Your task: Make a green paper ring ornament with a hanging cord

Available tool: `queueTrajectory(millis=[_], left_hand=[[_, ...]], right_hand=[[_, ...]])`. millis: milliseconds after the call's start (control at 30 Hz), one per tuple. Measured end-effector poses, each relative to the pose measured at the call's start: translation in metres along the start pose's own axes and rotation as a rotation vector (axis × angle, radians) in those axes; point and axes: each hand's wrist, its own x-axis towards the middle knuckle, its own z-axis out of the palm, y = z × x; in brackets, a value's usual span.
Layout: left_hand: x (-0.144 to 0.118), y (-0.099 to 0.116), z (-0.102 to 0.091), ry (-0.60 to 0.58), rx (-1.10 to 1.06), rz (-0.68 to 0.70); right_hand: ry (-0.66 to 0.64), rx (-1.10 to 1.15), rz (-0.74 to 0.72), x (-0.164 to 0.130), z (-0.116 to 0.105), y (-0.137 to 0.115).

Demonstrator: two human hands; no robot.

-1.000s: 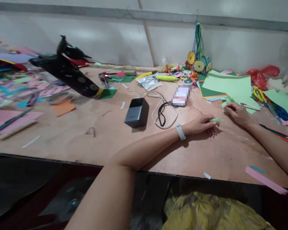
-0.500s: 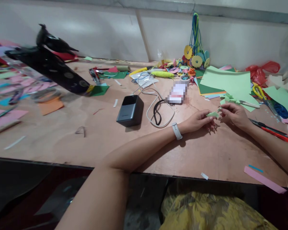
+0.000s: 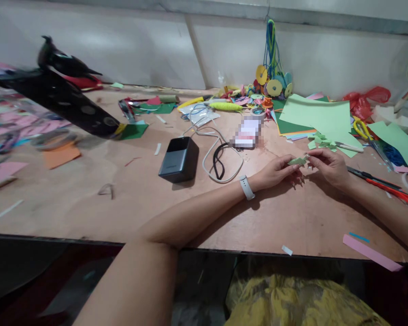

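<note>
My left hand (image 3: 277,172), with a pale watch band at the wrist, pinches a small light green piece of paper (image 3: 296,161) between thumb and fingers. At the right end of that paper, my right hand (image 3: 331,168) has its thumb and fingertips closed together; whether they grip the paper itself is too small to make out. Just behind the hands lie several green paper scraps (image 3: 321,141) and a white pen-like stick (image 3: 349,147). A cutter with a red-orange handle (image 3: 391,190) rests beside my right forearm.
Left of my hands stand a dark power bank (image 3: 178,160), its white cable (image 3: 206,167) and a phone (image 3: 248,132). Green paper sheets (image 3: 318,113) and yellow-handled scissors (image 3: 362,130) lie at the back right. A black bird figure (image 3: 66,61) tops a dark leaning form. Pink strip (image 3: 370,252) crosses the front edge.
The whole view has swung slightly to the right, so things sit further left. Both hands stay together at the green paper, with only small finger shifts.
</note>
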Motion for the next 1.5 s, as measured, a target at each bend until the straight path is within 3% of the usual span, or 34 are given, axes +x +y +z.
queueTrajectory(millis=[300,600,900,1167,1500], left_hand=[[-0.0002,0.0018,0.0026,0.037,0.015,-0.019],[-0.0002,0.0026,-0.0014,0.093,0.144,0.087],[0.0020,-0.0032,-0.0049,0.112,0.204,0.139],[0.0028,-0.0063,-0.0058,0.083,0.155,0.155],[0.0022,-0.0057,-0.0061,0.061,0.148,0.111]], right_hand=[[0.019,-0.040,-0.052,-0.0004,0.0010,0.0004],[-0.008,-0.157,-0.155,-0.0017,-0.0008,-0.0051],[0.020,-0.128,-0.214,-0.0016,0.0007,-0.0031],[0.059,-0.190,-0.384,-0.0016,0.0008,-0.0014],[0.073,-0.165,-0.418,-0.0042,0.0037,0.0025]])
